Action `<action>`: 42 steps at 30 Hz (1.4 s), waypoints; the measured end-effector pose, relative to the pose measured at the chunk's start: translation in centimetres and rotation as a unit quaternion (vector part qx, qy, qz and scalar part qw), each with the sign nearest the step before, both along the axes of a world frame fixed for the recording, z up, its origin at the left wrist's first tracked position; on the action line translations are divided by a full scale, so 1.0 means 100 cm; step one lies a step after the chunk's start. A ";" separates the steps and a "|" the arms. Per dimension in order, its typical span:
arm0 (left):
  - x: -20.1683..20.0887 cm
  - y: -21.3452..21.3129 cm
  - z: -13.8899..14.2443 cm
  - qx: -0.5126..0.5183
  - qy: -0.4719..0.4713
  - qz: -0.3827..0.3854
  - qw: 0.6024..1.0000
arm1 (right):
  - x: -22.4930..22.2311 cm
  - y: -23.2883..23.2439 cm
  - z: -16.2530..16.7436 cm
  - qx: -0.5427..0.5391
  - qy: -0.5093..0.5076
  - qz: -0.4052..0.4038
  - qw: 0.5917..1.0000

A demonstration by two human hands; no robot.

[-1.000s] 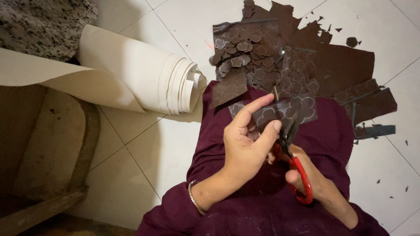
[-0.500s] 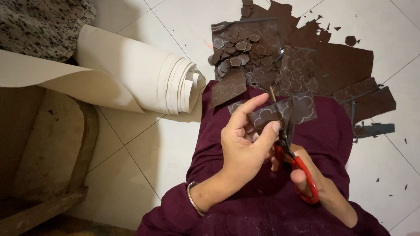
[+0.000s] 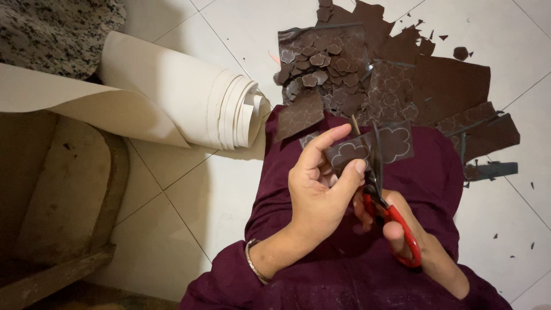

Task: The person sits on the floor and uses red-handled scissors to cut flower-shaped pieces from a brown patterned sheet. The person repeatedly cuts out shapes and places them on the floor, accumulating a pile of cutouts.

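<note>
The fingers (image 3: 344, 172) of the left hand (image 3: 318, 192) are closed in a pinch on a dark brown strip (image 3: 367, 148) printed with pale flower outlines, thumb on the near face and forefinger curled over its top edge, holding it upright above the lap. Just right of that strip, the right hand (image 3: 396, 227) is closed through the red loops of a pair of scissors (image 3: 390, 209), whose dark blades stand partly open and straddle the strip between two of the flower outlines. A thin bangle (image 3: 252, 265) circles the left wrist, below the strip. Both hands rest over a maroon garment (image 3: 298, 252) that covers the person's knees beneath the strip. Beyond the strip, farther from the person, a heap of brown offcuts (image 3: 453, 86) lies on the white tiled floor (image 3: 229, 34), with a cluster of small cut-out flower shapes (image 3: 321, 66) gathered on its left part. Tiny brown scraps are scattered on the tiles to the right of the strip. Well to the left of the strip lies a cream roll of sheet material (image 3: 224, 109), partly unrolled, and past it a worn wooden frame (image 3: 63, 201).
</note>
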State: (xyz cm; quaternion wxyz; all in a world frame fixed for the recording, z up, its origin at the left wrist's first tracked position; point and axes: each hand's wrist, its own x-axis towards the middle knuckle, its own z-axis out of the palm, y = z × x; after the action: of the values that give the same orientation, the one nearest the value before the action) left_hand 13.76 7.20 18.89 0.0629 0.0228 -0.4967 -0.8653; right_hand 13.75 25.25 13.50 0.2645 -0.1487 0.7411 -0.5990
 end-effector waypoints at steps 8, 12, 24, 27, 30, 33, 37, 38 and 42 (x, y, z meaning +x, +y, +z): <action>0.001 0.000 -0.005 0.003 0.010 0.001 1.000 | 0.002 0.000 -0.007 -0.016 0.003 -0.008 1.000; 0.002 -0.001 -0.007 -0.007 0.011 0.003 1.000 | 0.004 0.000 -0.012 -0.027 -0.012 -0.020 0.999; -0.003 -0.004 -0.020 0.006 -0.009 0.006 1.000 | 0.008 0.004 -0.029 -0.062 -0.081 -0.038 0.994; -0.009 -0.007 -0.032 0.009 -0.033 0.009 0.999 | 0.008 0.004 -0.038 -0.074 -0.124 -0.044 0.989; -0.017 -0.009 -0.051 0.004 -0.055 0.016 0.998 | 0.004 0.004 -0.053 -0.090 -0.143 -0.030 0.985; -0.025 -0.010 -0.076 0.004 -0.081 0.027 0.996 | -0.001 0.002 -0.074 -0.101 -0.161 -0.017 0.982; -0.037 -0.014 -0.110 0.004 -0.141 0.038 0.989 | -0.005 -0.004 -0.105 -0.072 -0.208 -0.024 0.975; -0.038 -0.014 -0.116 0.000 -0.160 0.042 0.986 | -0.004 -0.004 -0.110 -0.061 -0.221 -0.030 0.973; -0.042 -0.020 -0.122 0.017 -0.202 0.042 0.978 | -0.007 -0.004 -0.109 -0.037 -0.174 -0.026 0.984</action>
State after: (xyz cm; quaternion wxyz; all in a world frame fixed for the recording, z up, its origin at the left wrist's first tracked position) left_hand 9.59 5.17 6.70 -0.0033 0.2193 -0.4828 -0.8478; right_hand 13.00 24.86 2.60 0.3682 -0.0320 0.6648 -0.6492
